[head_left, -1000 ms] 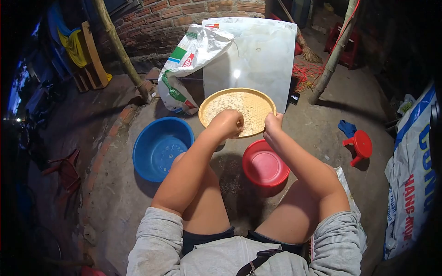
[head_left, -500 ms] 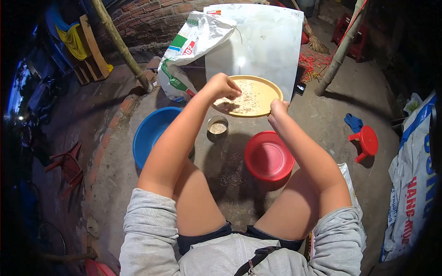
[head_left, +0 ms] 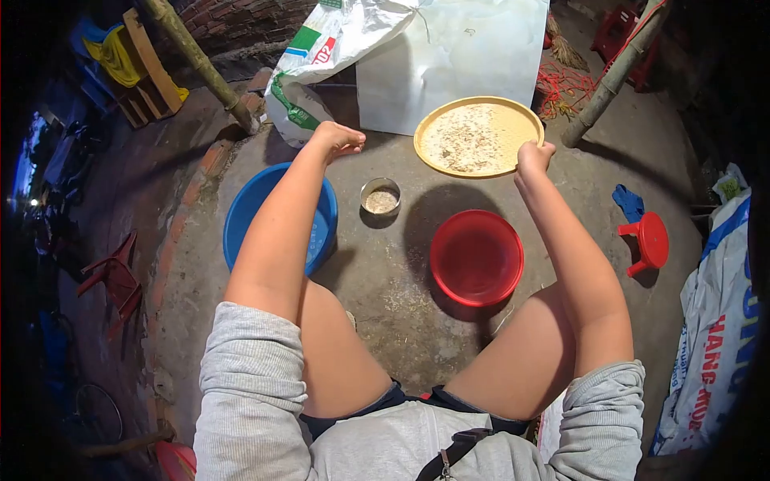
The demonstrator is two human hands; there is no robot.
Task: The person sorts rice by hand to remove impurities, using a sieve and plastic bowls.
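My right hand [head_left: 536, 158] grips the near right rim of a round yellow tray [head_left: 523, 132], holding it up in the air. Pale grains mixed with darker bits [head_left: 465, 138] lie scattered over the tray. My left hand [head_left: 341, 142] is apart from the tray, to its left, with the fingers drawn together; whatever they may hold is too small to make out. Below that hand are a blue basin [head_left: 325, 228] and a small metal bowl [head_left: 380, 200] with pale grains inside. A red basin [head_left: 477, 260] stands on the floor below the tray, which casts a shadow there.
Behind the tray are a white board [head_left: 473, 64] and a white printed sack [head_left: 313, 76]. A red stool [head_left: 651, 240] and blue cloth [head_left: 629, 204] are at the right, near a large sack [head_left: 706, 337]. Bamboo poles [head_left: 196, 68] rise on both sides. Grains dot the concrete floor [head_left: 401, 309].
My left hand has left the tray's grains and moved left. My right hand has carried the tray to the right. The view has shifted slightly downward.
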